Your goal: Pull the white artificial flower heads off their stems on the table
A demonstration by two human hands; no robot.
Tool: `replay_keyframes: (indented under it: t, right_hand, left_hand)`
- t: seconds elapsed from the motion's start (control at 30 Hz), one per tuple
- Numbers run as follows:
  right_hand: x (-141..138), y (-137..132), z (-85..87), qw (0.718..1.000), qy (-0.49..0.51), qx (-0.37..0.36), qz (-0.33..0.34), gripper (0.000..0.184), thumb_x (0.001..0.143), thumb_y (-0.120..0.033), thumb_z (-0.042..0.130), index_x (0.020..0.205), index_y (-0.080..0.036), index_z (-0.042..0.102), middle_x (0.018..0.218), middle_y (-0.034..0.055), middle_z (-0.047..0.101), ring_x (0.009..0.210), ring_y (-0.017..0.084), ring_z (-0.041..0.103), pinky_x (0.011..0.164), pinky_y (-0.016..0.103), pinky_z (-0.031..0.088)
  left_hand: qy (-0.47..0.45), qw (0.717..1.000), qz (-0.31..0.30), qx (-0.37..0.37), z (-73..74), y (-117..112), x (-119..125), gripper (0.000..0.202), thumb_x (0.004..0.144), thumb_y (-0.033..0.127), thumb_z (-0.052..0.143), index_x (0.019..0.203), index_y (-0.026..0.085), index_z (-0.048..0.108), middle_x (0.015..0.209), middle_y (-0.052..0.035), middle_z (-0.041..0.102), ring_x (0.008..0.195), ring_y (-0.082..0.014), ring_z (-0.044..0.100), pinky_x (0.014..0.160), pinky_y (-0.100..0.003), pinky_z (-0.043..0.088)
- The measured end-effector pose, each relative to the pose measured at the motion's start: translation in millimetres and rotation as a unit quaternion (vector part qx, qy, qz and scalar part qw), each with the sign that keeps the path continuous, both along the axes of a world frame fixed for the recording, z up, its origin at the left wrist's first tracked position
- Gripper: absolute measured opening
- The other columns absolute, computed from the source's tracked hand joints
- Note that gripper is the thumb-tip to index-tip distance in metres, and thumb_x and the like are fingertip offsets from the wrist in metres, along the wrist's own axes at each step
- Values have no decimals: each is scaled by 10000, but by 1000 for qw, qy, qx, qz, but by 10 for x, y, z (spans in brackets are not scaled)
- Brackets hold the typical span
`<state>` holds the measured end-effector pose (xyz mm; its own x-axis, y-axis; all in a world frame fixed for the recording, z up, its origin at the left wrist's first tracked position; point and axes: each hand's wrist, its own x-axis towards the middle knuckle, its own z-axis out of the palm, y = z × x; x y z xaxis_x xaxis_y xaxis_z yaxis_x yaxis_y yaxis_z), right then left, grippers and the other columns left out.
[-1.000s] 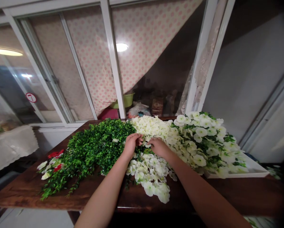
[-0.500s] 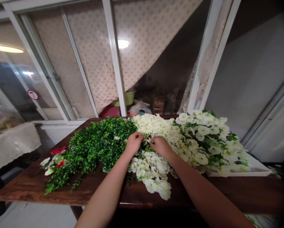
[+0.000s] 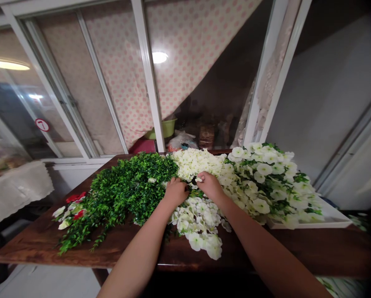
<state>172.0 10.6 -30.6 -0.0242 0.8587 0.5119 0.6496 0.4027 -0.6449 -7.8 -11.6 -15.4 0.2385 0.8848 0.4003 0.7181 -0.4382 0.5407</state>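
Note:
My right hand (image 3: 210, 186) is closed, with a small white flower (image 3: 199, 179) pinched at its fingertips. Beside it, my left hand (image 3: 176, 191) is turned palm down with its fingers curled at the edge of the green foliage (image 3: 132, 182); what they hold, if anything, is hidden. Just behind both hands lies a dense heap of small cream-white flowers (image 3: 197, 160). White blossoms (image 3: 200, 217) spread over the table in front of the hands, between my forearms.
Larger white flowers with leaves (image 3: 262, 169) lie at the right, partly over a white tray (image 3: 334, 221). Red blooms (image 3: 79, 214) sit at the left end of the brown wooden table (image 3: 42, 244). A window (image 3: 143, 62) rises behind the table.
My left hand has turned from a raised pinch to palm down, its fingers lower. A white flower now shows at my right fingertips, and the right hand has shifted slightly up.

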Motion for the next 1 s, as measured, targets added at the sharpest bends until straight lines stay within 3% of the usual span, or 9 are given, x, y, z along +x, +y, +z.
replay_keyframes:
  t: [0.27,0.43,0.5,0.6,0.73,0.87,1.0]
  right_hand:
    - [3,41,1,993,103,-47,27,148,675,-253,544,747,-185,654,693,17,666,689,181,613,622,250,432]
    - [4,14,47,993,85,-76,-24,150,667,-299,552,737,-189,624,643,3,636,629,172,580,577,248,389]
    - [1,5,54,992,82,-88,-31,145,672,-306,547,733,-190,611,600,-11,604,595,162,558,559,245,366]
    - [-3,2,52,992,93,-82,-23,145,662,-301,551,735,-189,609,598,-16,595,597,155,545,564,240,359]
    - [-2,11,45,988,132,-75,-4,133,658,-315,560,673,-189,602,603,-16,593,604,152,534,560,238,354]
    - [-5,30,45,982,174,-77,17,205,675,-348,564,543,-201,510,496,-38,491,531,136,477,506,241,326]
    - [-39,39,79,948,283,-139,43,188,642,-352,605,565,-204,518,552,-11,580,583,164,567,531,248,417]
  left_hand:
    - [-39,999,4,9,111,6,2,94,726,250,654,641,212,658,756,-94,601,966,-301,507,935,-396,330]
    - [135,989,61,-15,59,-29,19,241,721,419,662,689,181,686,929,-139,602,1071,-352,455,935,-462,324]
    - [199,977,73,-30,52,-44,28,255,735,432,641,776,189,707,1016,-135,592,1088,-341,444,917,-454,342]
    - [224,972,65,-39,68,-52,28,224,755,401,620,819,206,712,1038,-117,592,1077,-317,452,890,-423,359]
    - [165,984,58,-16,103,-32,6,207,791,378,585,798,202,693,987,-105,627,1041,-301,482,856,-394,364]
    - [28,999,25,8,111,33,-23,167,812,340,572,804,193,651,857,-63,658,901,-234,555,798,-332,380]
    - [-131,991,-14,-21,85,109,-32,172,798,341,597,857,179,602,765,-18,640,698,-164,569,664,-269,399]
